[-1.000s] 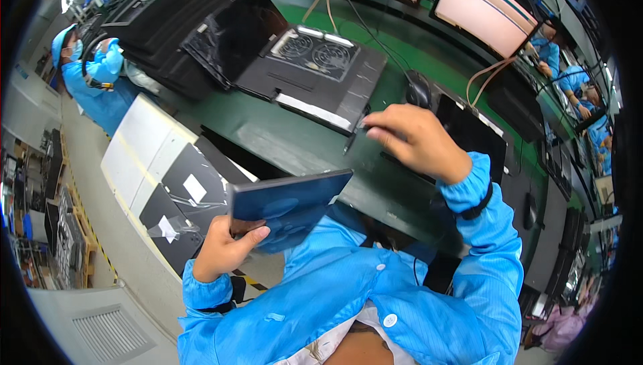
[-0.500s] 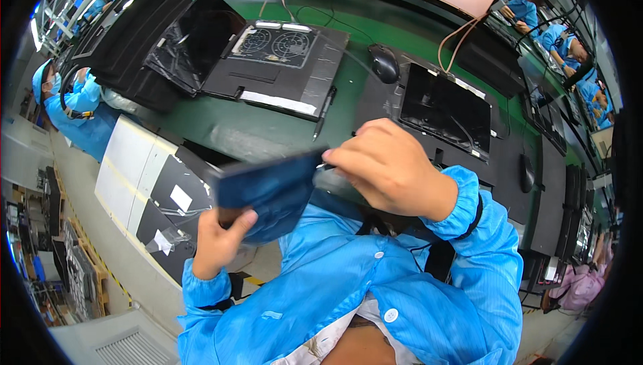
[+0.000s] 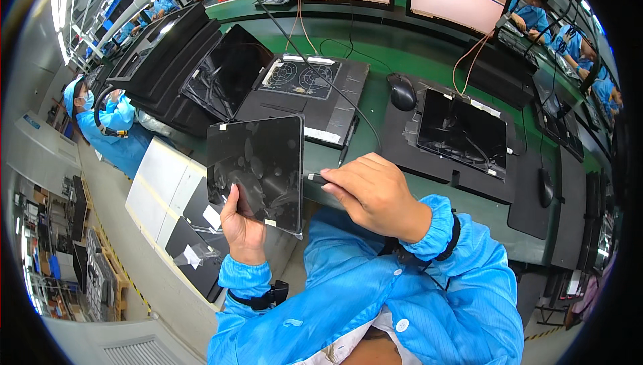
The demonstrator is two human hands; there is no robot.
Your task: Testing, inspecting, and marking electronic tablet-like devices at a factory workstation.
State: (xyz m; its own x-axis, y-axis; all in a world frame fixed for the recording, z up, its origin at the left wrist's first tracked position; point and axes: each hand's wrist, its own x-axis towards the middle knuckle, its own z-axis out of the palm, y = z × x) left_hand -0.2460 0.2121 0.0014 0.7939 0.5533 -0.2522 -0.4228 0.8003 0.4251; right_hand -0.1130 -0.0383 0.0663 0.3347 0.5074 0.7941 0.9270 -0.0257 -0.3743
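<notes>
Left hand [image 3: 245,234] grips the tablet [image 3: 264,164] low, thumb on screen, held up at the bench's [image 3: 377,99] near edge. Right hand [image 3: 380,197] pinches a small dark plug [image 3: 315,177] just beside tablet's right edge; can't tell if they're touching.

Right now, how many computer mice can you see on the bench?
2. One black mouse is left of the tablet lying on the black board; the other mouse is farther right, beyond that tablet. More could be hidden.
</notes>
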